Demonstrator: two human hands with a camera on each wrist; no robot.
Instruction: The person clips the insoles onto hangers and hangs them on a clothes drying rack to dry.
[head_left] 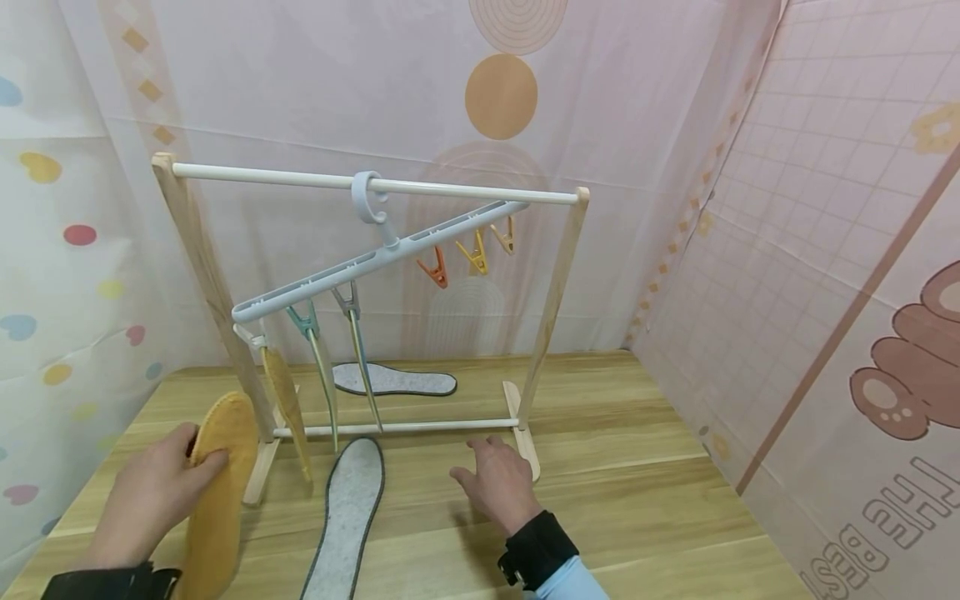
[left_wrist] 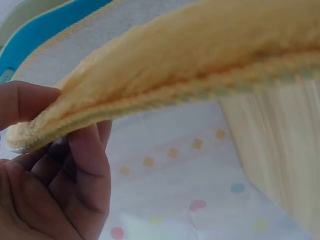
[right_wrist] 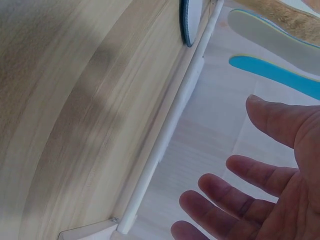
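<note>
Rounded end up, long axis slanting slightly right, one yellow fleecy insole (head_left: 225, 504) is pinched in my left hand (head_left: 150, 496). Beyond, three hanging insoles (head_left: 283, 392) and six pegs (head_left: 477, 253) line a pale-blue plastic hanger (head_left: 435, 241); two grey felt insoles (head_left: 351, 500) lie between and behind. My right hand (head_left: 497, 483) grasps nothing.

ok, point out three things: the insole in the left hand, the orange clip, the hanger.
Held insole (head_left: 219, 510): head view, middle of its broad yellow face.
Orange clip (head_left: 441, 273): head view, on one of its arms.
Hanger (head_left: 377, 261): head view, on the bar, just below the hook.
</note>
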